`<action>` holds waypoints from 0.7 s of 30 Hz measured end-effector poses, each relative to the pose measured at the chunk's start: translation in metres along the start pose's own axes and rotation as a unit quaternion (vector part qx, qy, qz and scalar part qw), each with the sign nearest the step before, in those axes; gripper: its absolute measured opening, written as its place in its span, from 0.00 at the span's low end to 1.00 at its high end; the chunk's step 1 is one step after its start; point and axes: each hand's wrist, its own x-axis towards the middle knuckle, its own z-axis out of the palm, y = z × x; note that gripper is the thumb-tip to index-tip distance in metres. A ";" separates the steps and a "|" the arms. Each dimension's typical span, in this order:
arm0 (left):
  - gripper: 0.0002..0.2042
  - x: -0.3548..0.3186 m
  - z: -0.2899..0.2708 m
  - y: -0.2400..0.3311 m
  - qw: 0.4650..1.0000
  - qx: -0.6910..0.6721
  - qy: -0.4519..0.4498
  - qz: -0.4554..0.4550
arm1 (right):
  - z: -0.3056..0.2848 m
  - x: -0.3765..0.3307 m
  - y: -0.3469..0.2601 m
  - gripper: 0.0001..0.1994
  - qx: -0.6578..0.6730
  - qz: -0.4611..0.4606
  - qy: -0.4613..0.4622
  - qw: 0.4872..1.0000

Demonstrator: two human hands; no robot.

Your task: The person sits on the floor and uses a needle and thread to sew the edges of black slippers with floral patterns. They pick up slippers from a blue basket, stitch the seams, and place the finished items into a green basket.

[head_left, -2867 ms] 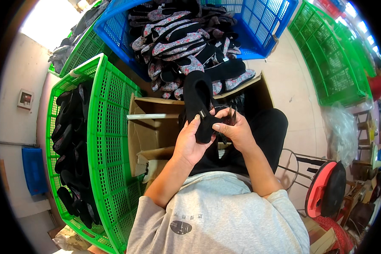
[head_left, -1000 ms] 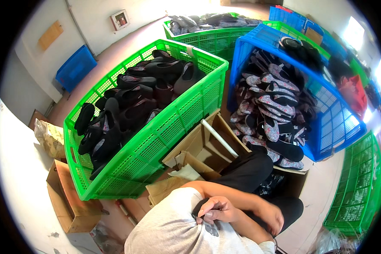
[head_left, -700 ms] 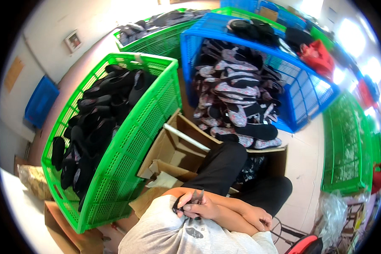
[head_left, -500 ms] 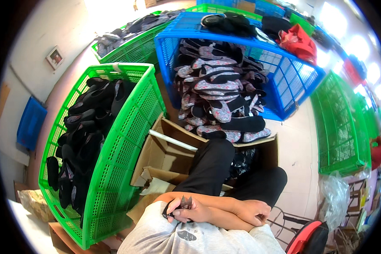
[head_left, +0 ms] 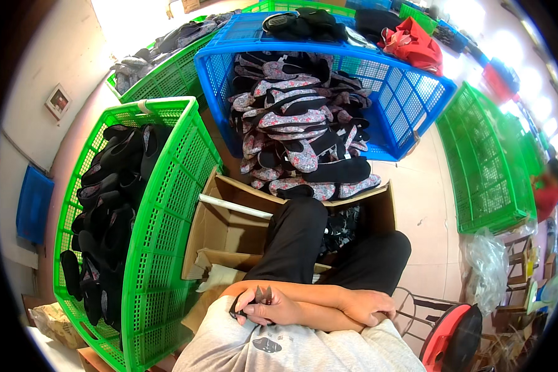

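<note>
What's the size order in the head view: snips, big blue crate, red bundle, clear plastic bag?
1. Big blue crate
2. Red bundle and clear plastic bag: too alike to rank
3. Snips, judged by what the right hand leaves visible

2 hands (head_left: 263, 307), btm ctr; 1 pr. snips (head_left: 265, 294); 1 lg. blue crate (head_left: 242, 42), top ctr; 1 blue box (head_left: 34, 204), far L; min. 3 green crates (head_left: 164, 248), mid L, upper L, R; 1 wht rod (head_left: 235, 206), ctr L; 1 red bundle (head_left: 413, 46), upper R. Shoes (head_left: 297, 116): dozens, overlapped, no exact ct.

Open cardboard box (head_left: 237, 230), white bar (head_left: 235, 206) across
</note>
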 end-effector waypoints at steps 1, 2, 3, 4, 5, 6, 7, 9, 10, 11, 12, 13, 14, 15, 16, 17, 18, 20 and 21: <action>0.14 0.001 0.001 0.000 1.000 0.000 -0.001 0.000 | -0.001 -0.001 0.001 0.09 0.003 -0.007 0.004 1.000; 0.15 0.000 0.001 0.000 1.000 0.000 0.002 0.000 | 0.001 0.000 0.000 0.09 0.006 -0.012 0.006 1.000; 0.15 0.000 0.001 0.000 1.000 0.002 0.004 0.000 | 0.001 0.001 -0.001 0.10 0.009 -0.003 0.007 1.000; 0.15 -0.001 0.000 0.000 1.000 0.004 0.006 0.001 | 0.002 0.003 -0.004 0.10 0.012 0.005 0.007 1.000; 0.15 -0.002 0.000 0.000 1.000 0.004 0.007 0.002 | 0.003 0.005 -0.005 0.10 0.016 0.013 0.009 1.000; 0.15 -0.002 0.000 0.000 1.000 0.006 0.009 0.002 | 0.003 0.005 -0.004 0.10 0.005 0.008 0.010 1.000; 0.15 -0.002 0.000 0.000 1.000 0.007 0.012 0.002 | 0.003 0.005 -0.001 0.09 -0.007 0.003 0.011 1.000; 0.15 -0.002 0.003 0.000 1.000 0.007 0.011 0.008 | 0.003 0.005 0.000 0.09 -0.022 -0.005 0.019 1.000; 0.16 -0.002 0.004 -0.001 1.000 0.007 0.010 0.008 | 0.003 0.004 0.000 0.09 -0.024 -0.005 0.023 0.999; 0.16 -0.003 0.004 0.000 1.000 0.011 0.013 0.008 | 0.004 0.004 0.001 0.09 -0.026 -0.002 0.022 0.999; 0.16 -0.004 0.003 0.001 1.000 0.012 0.016 0.008 | 0.005 0.004 0.001 0.09 -0.028 -0.008 0.021 0.999; 0.16 -0.004 0.002 0.001 1.000 0.016 0.017 0.008 | 0.006 0.003 0.002 0.09 -0.029 -0.014 0.020 0.999; 0.16 -0.003 0.003 0.001 1.000 0.015 0.018 0.009 | 0.006 0.001 0.002 0.09 -0.030 -0.021 0.022 0.999; 0.16 -0.004 0.002 0.001 1.000 0.016 0.020 0.010 | 0.005 0.001 0.003 0.09 -0.019 -0.012 0.021 1.000; 0.16 -0.005 0.002 0.001 1.000 0.017 0.018 0.008 | 0.004 0.002 0.002 0.09 -0.009 -0.004 0.021 1.000; 0.16 -0.004 0.002 0.000 1.000 0.020 0.020 0.010 | 0.003 0.002 0.002 0.09 0.002 0.004 0.022 1.000; 0.17 -0.004 0.003 0.000 1.000 0.019 0.020 0.010 | 0.002 0.003 0.001 0.09 -0.004 0.005 0.024 1.000; 0.17 -0.002 0.002 0.000 1.000 0.021 0.021 0.009 | 0.002 0.005 0.000 0.10 -0.015 0.005 0.028 0.999; 0.17 -0.003 0.002 0.000 0.999 0.022 0.023 0.009 | 0.003 0.005 0.000 0.10 -0.018 0.003 0.028 0.999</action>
